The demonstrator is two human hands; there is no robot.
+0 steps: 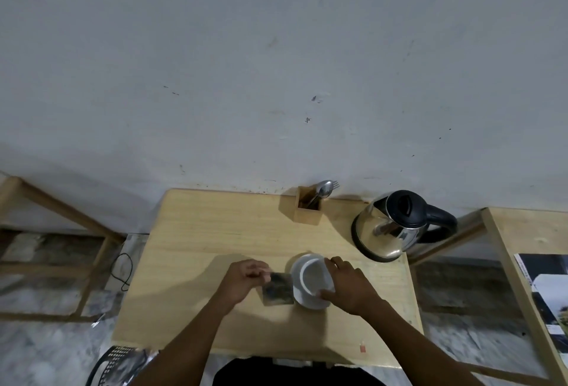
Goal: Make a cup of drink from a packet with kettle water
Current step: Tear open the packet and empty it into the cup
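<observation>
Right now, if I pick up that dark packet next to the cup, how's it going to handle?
The packet looks thin and flat on the table, so probably light and floppy rather than stiff. Its surface seems glossy, so it may be a bit slippery; the left hand is at its top edge. It lies beside the saucer, so sliding it might nudge that.

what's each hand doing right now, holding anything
Left hand: closed, pinching the edge of the packet.
Right hand: closed around the white cup on its saucer.
</observation>
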